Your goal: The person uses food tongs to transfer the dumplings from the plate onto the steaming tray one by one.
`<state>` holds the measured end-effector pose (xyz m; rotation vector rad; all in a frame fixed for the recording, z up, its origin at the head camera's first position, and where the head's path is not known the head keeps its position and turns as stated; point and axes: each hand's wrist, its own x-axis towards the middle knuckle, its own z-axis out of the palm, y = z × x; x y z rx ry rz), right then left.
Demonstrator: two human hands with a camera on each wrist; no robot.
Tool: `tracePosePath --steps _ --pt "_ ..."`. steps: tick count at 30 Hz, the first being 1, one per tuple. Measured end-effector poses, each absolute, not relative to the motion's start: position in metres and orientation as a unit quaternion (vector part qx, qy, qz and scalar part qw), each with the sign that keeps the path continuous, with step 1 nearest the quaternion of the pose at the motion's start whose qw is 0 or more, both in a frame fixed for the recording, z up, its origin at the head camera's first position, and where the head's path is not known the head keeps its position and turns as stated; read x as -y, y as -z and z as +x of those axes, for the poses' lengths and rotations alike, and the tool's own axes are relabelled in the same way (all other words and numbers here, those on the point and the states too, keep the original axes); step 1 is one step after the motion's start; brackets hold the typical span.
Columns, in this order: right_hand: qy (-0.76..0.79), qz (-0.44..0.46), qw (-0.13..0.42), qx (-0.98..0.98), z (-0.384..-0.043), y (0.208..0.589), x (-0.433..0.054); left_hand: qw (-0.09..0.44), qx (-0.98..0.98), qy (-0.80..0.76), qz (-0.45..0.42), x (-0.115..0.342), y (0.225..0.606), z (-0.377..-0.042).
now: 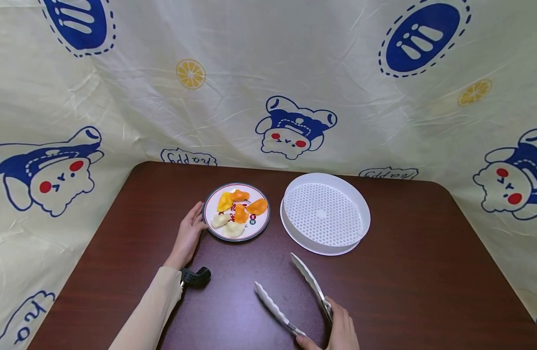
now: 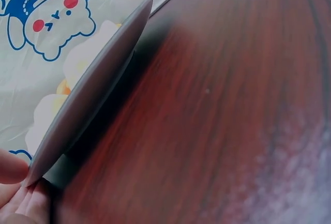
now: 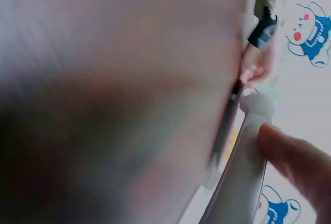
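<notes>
My left hand [image 1: 188, 233] pinches the left rim of a round plate [image 1: 210, 199], thumb above and fingers beneath, as the left wrist view shows. On that plate lie several dumpling-shaped pieces: orange ones [image 1: 257, 206], a yellow one [image 1: 224, 201] and two whitish ones [image 1: 233, 229]. Near the table's front edge, my right hand [image 1: 340, 328] holds a pair of tongs [image 1: 310, 277] with metal arms and whitish, wavy-edged ends. The tongs are spread apart with nothing between them, their tips toward the plate and a white round steamer basket [image 1: 323, 214]. In the right wrist view a thumb [image 3: 295, 162] presses one tong arm.
The perforated basket sits on a white round base [image 1: 295, 239], right of the plate. Everything is on a dark brown wooden table [image 1: 417, 272]. A patterned cream sheet [image 1: 233, 121] hangs behind and around it. A black wrist device [image 1: 196, 277] is on the left wrist.
</notes>
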<state>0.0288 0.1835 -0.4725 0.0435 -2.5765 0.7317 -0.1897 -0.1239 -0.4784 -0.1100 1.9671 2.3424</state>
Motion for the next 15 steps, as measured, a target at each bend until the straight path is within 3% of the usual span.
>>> tracePosePath --steps 4,10,15 --pt "-0.281 0.059 0.196 0.938 0.016 0.456 -0.190 0.040 -0.646 -0.761 -0.039 0.125 0.479 -0.190" --pt "-0.294 0.145 0.220 0.919 -0.005 0.445 -0.194 0.042 -0.648 -0.759 -0.040 0.125 0.480 -0.190" --pt "-0.304 0.153 0.201 0.918 -0.018 0.435 -0.190 0.039 -0.648 -0.760 -0.037 0.124 0.480 -0.189"
